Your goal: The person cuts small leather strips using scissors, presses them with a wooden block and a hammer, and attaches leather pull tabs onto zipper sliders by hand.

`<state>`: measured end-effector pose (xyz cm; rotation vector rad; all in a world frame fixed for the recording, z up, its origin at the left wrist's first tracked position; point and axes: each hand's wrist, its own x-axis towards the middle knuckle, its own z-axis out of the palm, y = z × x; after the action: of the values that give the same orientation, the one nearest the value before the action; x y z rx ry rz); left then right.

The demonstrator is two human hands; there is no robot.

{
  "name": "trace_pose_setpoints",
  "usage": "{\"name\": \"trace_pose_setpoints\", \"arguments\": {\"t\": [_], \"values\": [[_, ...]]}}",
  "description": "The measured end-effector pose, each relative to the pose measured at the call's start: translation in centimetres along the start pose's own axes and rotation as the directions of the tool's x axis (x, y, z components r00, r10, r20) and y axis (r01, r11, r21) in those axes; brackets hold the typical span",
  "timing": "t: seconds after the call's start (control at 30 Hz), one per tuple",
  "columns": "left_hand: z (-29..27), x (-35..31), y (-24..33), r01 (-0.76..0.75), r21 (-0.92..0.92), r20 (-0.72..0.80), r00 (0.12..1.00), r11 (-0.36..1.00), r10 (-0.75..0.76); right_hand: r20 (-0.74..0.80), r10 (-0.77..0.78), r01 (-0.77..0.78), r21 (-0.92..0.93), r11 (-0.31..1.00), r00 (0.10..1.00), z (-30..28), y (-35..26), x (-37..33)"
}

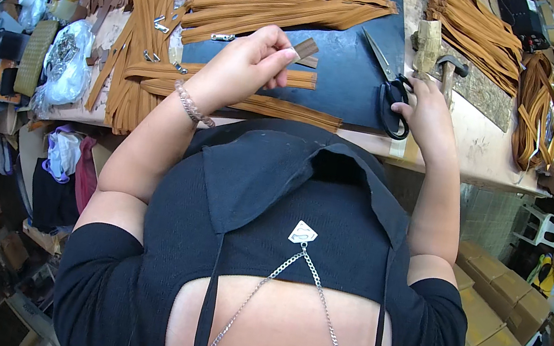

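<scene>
As the left hand (pixel 265 60) pinches a small brown strip (pixel 306 48) at twelve o'clock, thumb closed on fingers, the right hand (pixel 427 114) curls partway at two, beside black-handled scissors (pixel 389 79) at one; whether it grips, I can't tell!

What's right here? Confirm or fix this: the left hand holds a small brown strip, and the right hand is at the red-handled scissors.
The colour is wrong: the head view shows the scissors with black handles, not red. The rest stands: the left hand holds a small brown strip, and the right hand is at the scissors.
</scene>
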<state>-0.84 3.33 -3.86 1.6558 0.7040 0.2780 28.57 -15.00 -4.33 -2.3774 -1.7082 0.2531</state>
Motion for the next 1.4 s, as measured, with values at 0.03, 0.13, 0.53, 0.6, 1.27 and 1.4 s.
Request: {"name": "trace_pose_setpoints", "arguments": {"t": [0.03,0.13,0.53,0.6,1.27,1.4], "values": [[0.0,0.1,-0.1,0.072,-0.092,0.025,0.997,0.993,-0.07,-0.032,-0.008,0.008,0.013,1.0,0.999,0.5,0.5,-0.3],[0.5,0.6,-1.4,-0.043,-0.05,-0.041,0.998,0.998,0.041,-0.029,0.037,-0.035,0.06,0.998,0.999,0.5,-0.4,-1.0],[0.6,-0.4,1.5,-0.007,-0.307,-0.077,0.997,0.952,-0.018,0.334,0.106,-0.331,0.745,0.579,0.937,2.1,-0.7,-4.0],[0.7,-0.7,2.1,0.0,-0.323,-0.08,0.996,0.946,-0.028,0.535,-0.084,-0.42,0.743,0.522,0.841,0.2,-3.0,-4.7],[2.7,-0.4,1.0,0.015,-0.417,-0.069,0.996,0.909,-0.048,0.412,-0.138,-0.268,0.777,0.57,0.901,0.7,-7.4,-3.8],[2.8,0.0,0.4,0.048,-0.387,-0.054,0.996,0.921,-0.075,0.422,-0.102,-0.269,0.727,0.632,0.901,0.4,-7.6,-3.9]]}}
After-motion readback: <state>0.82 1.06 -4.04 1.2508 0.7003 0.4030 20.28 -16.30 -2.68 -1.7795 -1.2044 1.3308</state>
